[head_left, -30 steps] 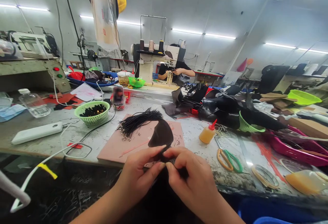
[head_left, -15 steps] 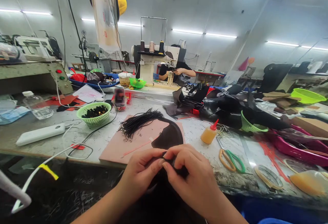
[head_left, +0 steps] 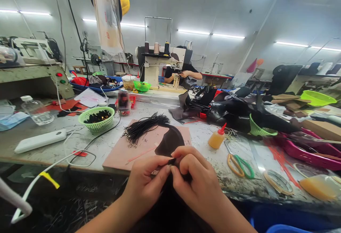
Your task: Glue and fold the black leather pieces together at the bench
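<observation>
My left hand (head_left: 149, 179) and my right hand (head_left: 197, 179) meet over the near edge of the workbench, thumbs and forefingers pinched close together. Between the fingertips a small bit of a dark piece of material (head_left: 172, 161) shows; the rest is hidden by my fingers, and I cannot tell its kind. Just beyond my hands, a dark brown leather-like piece (head_left: 170, 141) with a curved edge lies on a pink board (head_left: 117, 158). Whether it joins what I hold cannot be seen. A bundle of black cords (head_left: 145, 126) with small pale ends rests on the same board.
Left stand a green basket (head_left: 97, 126) of black bits, a white power strip-like box (head_left: 39, 141) and a clear bottle (head_left: 38, 110). Right are a glue bottle (head_left: 217, 139), scissors (head_left: 241, 165) and tape rolls (head_left: 278, 182). A co-worker (head_left: 186, 73) sits behind a sewing machine (head_left: 154, 64).
The brown piece's curved right edge has shifted left and its dark outer band no longer shows. My right forefinger has lifted slightly, and more of the held piece shows between my fingertips.
</observation>
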`<control>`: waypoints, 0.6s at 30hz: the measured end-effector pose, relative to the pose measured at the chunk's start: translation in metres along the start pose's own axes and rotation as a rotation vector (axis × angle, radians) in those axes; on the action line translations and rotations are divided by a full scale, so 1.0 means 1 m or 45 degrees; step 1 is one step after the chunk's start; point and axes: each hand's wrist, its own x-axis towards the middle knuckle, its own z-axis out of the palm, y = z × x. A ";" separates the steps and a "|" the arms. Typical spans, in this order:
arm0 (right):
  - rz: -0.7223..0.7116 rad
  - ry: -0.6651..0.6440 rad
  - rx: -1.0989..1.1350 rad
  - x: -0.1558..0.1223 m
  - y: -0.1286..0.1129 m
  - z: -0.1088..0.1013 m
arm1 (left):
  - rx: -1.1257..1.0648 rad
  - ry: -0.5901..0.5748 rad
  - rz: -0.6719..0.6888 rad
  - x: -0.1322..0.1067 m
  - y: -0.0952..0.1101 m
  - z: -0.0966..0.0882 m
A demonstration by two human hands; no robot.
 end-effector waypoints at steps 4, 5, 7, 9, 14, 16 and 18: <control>0.011 -0.010 -0.008 0.001 -0.001 0.000 | 0.039 -0.004 0.051 0.000 -0.001 -0.002; 0.007 -0.013 -0.015 0.002 -0.002 -0.001 | 0.046 0.005 0.058 0.000 -0.001 -0.003; -0.006 -0.010 -0.022 0.004 -0.003 -0.001 | 0.063 0.025 0.067 0.001 -0.001 -0.004; -0.010 0.000 -0.018 0.004 -0.003 -0.001 | 0.087 0.016 0.075 0.002 0.000 -0.005; 0.017 -0.004 0.018 0.002 -0.001 0.002 | 0.136 -0.004 0.127 0.002 0.000 -0.005; 0.023 -0.005 0.033 0.002 -0.001 0.003 | 0.154 0.002 0.146 0.001 -0.001 -0.005; 0.029 -0.009 0.044 0.002 -0.002 0.003 | 0.155 0.008 0.155 0.001 -0.001 -0.005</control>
